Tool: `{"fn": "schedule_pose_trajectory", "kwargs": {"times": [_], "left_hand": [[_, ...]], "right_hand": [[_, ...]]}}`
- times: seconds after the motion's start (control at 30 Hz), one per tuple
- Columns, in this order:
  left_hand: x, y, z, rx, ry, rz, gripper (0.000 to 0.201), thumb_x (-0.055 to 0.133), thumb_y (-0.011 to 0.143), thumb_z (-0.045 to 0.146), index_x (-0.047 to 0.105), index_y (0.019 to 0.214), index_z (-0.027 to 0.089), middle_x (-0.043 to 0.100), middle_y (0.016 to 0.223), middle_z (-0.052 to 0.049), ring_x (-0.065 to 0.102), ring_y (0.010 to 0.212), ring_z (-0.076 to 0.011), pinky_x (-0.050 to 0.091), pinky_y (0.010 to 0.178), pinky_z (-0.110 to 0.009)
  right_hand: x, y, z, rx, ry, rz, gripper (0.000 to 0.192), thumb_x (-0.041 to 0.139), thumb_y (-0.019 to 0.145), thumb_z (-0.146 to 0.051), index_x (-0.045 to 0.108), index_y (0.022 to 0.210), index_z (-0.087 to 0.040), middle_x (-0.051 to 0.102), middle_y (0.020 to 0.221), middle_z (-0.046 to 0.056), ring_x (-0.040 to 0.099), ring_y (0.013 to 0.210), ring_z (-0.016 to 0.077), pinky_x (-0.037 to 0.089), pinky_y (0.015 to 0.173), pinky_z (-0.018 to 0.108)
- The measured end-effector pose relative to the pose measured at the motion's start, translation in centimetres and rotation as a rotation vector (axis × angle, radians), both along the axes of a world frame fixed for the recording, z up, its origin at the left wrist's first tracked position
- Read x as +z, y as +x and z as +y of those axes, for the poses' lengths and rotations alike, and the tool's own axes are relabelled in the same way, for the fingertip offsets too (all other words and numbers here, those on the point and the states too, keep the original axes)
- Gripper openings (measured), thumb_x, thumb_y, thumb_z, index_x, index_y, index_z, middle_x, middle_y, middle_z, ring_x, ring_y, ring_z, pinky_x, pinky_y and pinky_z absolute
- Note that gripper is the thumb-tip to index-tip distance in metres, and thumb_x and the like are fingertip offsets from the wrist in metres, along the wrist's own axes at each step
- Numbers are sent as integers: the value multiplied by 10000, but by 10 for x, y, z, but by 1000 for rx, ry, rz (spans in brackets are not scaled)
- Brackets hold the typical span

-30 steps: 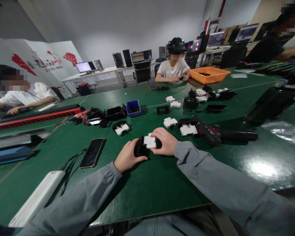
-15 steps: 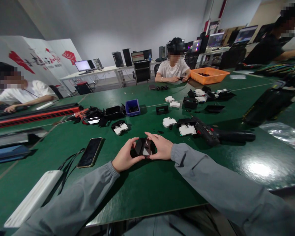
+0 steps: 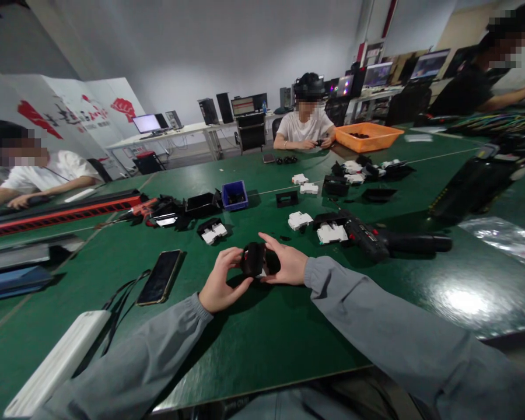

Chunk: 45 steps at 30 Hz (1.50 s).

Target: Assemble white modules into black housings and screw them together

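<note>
- The black-and-white piece (image 3: 254,258) is sitting between the two hands, just above the green table (image 3: 271,338); no lettering is showing clearly on it.
- The left hand (image 3: 220,284) is curling round the piece's black side, fingers beyond it and thumb on the near side.
- The right hand (image 3: 289,263) is gripping the other side, its forefinger stretching over the top and its thumb lying low beside a sliver of white.
- Beyond the right hand, a white module (image 3: 300,220) is lying near a black power tool (image 3: 371,236); any markings on the tool are too small to read.
- Beyond the left hand, a black-and-white module (image 3: 213,232) is lying, with a blue bin (image 3: 236,205) standing farther off.
- Left of the left hand, a dark-screened phone (image 3: 161,277) is lying face up, showing no writing.
- Far ahead, a co-worker (image 3: 305,125) is sitting beside an orange basket (image 3: 371,142).
- Far off to the left, a white panel (image 3: 94,96) is bearing red characters, too blurred to read.
</note>
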<state>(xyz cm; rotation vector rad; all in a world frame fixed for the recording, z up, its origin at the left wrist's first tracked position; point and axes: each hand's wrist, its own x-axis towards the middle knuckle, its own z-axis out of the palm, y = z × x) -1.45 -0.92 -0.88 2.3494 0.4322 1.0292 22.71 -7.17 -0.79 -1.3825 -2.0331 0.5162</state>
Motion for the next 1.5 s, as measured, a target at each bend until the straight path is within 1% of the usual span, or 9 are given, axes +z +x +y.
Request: {"fn": "schedule_pose_trajectory", "kwargs": {"times": [0.13,0.33,0.63,0.87,0.93,1.03,1.17,1.33,1.5], "left_hand": [[0,0,1,15,-18,15,768,719,807,227,327,1467,252,375,1455,-168,578,1146,-248,539,960,-424],[1,2,3,30,-50,92,789,718,823,265,300,1492,246,491,1386,-158,607,1074,-239,547,918,-407],[-4,3,0,-68,-36,-21,751,683,850,212,297,1488,298,308,1468,-168,623,1019,-202,593,876,-419],[-2,4,2,12,-16,67,725,680,854,259,318,1483,262,353,1454,-169,528,1227,-291,553,948,-459],[-1,5,2,7,-110,69,699,662,868,275,328,1482,254,343,1482,-167,512,1254,-297,521,991,-473],[-1,5,0,-78,-432,8,704,656,877,316,313,1489,255,347,1523,-154,516,1273,-292,461,1060,-472],[-2,6,1,-105,-795,-103,731,725,821,385,391,1449,217,468,1472,-134,482,1327,-303,382,1127,-443],[1,5,6,-70,-1119,-205,589,796,726,379,588,1237,171,680,1170,-99,647,1076,-280,514,966,-390],[10,5,17,-59,-1435,-250,388,636,847,383,629,1174,175,716,1067,-93,701,868,-235,585,800,-386]], "right_hand": [[1,-1,-2,-5,51,54,1154,813,696,-448,93,1574,-238,564,1387,163,566,1261,318,461,1028,462],[4,-2,-3,-21,82,25,1109,809,696,-426,153,1566,-218,588,1350,160,587,1220,316,473,1004,456],[5,-2,-2,-31,11,74,1098,785,720,-430,123,1563,-189,588,1351,175,620,1185,313,497,982,447],[4,-2,-2,4,288,-46,1020,778,723,-350,191,1542,-195,547,1387,171,579,1228,306,473,1025,460],[7,-2,-3,-42,387,-120,969,759,744,-368,223,1531,-186,537,1393,178,559,1240,324,469,1022,492],[12,-6,-7,-62,539,-195,829,696,819,-384,285,1502,-156,545,1380,188,543,1251,326,473,1019,495],[16,-21,-15,53,666,-256,597,582,920,-313,370,1448,-133,544,1383,186,528,1276,274,482,1031,426],[21,-37,-21,221,522,-282,610,561,910,-297,352,1461,-142,474,1467,164,449,1349,259,396,1122,457],[24,-12,-12,9,460,-259,449,504,911,-231,497,1357,-187,493,1429,145,470,1304,285,398,1086,490]]}}
